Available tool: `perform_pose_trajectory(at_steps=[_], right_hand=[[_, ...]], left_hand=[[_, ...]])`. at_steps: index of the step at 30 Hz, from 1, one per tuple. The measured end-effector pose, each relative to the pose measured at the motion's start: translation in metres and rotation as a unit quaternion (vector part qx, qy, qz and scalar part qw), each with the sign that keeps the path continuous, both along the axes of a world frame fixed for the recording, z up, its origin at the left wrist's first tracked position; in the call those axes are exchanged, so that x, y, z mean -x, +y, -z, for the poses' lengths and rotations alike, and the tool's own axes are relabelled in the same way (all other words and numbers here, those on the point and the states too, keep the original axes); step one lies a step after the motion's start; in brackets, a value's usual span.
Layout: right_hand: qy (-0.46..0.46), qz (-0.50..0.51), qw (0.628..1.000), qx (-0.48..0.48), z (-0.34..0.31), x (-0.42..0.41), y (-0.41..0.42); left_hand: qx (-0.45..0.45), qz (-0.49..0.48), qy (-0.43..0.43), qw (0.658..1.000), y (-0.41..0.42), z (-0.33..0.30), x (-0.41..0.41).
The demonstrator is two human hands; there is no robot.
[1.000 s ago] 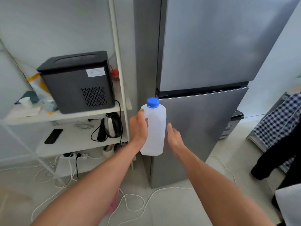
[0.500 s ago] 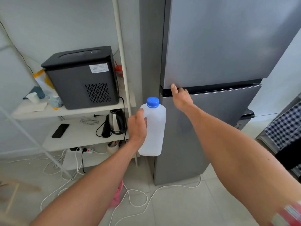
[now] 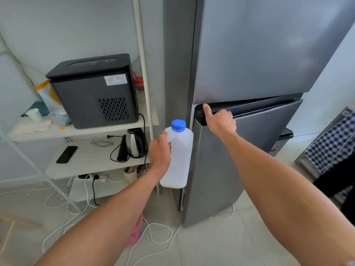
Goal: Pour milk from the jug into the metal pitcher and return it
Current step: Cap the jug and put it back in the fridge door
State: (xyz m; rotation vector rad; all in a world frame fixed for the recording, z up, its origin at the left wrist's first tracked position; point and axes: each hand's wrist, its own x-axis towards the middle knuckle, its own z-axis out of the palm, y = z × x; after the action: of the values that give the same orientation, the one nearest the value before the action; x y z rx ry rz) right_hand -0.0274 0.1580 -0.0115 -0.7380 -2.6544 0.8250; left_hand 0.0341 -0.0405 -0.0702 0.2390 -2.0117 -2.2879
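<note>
Your left hand (image 3: 160, 152) is wrapped around the capped milk jug (image 3: 179, 156), held upright at about 9 o'clock of the lower fridge door (image 3: 240, 160). Your right hand (image 3: 221, 121) hooks closed over that door's top edge. The smooth plastic looks slippery and probably squeezable, so grip mid-body, firmly.

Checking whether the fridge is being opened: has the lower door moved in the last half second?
Yes. The lower door has swung out from the fridge body; a gap shows at its top left corner, where the right hand grips its edge.
</note>
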Motion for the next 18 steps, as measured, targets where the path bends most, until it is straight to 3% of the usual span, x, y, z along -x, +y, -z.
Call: perform_pose_trajectory(at_steps=[8, 18], right_hand=[[-0.028, 0.085, 0.996, 0.027, -0.011, -0.074, 0.034], [-0.052, 0.156, 0.982, -0.091, -0.007, -0.163, 0.058]], left_hand=[[0.021, 0.016, -0.025, 0.999, 0.016, 0.005, 0.005], [-0.03, 0.073, -0.063, 0.995, 0.072, 0.029, -0.004]])
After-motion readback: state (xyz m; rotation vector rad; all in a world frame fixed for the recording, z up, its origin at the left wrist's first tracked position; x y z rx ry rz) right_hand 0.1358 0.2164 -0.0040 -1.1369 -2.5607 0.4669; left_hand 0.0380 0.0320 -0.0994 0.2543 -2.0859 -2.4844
